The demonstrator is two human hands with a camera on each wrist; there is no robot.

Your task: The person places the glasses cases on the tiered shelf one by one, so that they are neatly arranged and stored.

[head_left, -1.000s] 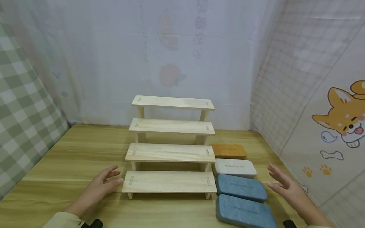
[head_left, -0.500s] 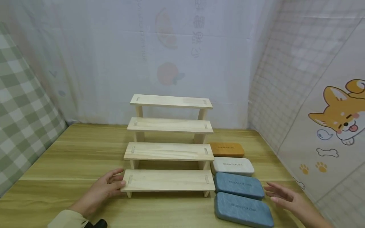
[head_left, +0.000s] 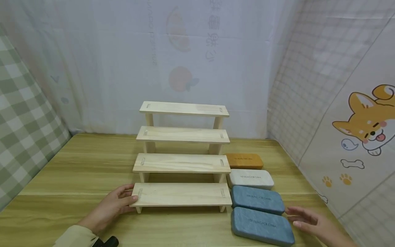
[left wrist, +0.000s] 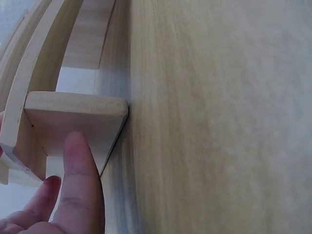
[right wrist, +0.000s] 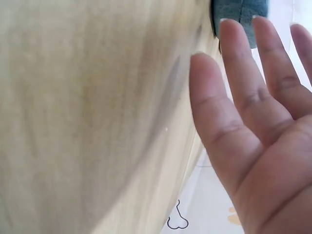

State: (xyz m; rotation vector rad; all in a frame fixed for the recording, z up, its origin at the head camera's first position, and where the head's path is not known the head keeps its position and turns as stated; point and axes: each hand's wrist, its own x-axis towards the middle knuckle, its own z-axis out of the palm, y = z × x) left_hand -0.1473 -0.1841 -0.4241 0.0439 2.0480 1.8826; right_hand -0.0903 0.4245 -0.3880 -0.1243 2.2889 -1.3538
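A stepped stand of pale wood (head_left: 182, 163) sits mid-table, its planks rising toward the back. At the left end of its lowest plank is my left hand (head_left: 112, 204), thumb on top and other fingers at the side. The left wrist view shows fingers (left wrist: 80, 175) beneath the overhang, by a wooden leg (left wrist: 78, 117). Right of the stand, two blue oblong cases, a nearer one (head_left: 262, 225) and a farther one (head_left: 257, 199), lie with printed lettering. My right hand (head_left: 313, 224) hovers just right of them, fingers loosely extended, holding nothing.
Behind the blue cases lie a white case (head_left: 250, 178) and an orange case (head_left: 244, 161), close against the stand. Pale cloth (head_left: 92, 75) hangs at the back. A green checked cloth (head_left: 24, 113) borders the left and a dog-print sheet (head_left: 327, 103) the right.
My left hand has moved right and come onto the lowest plank's end. The right hand has moved lower and nearer the front blue case. The whole view has shifted slightly.
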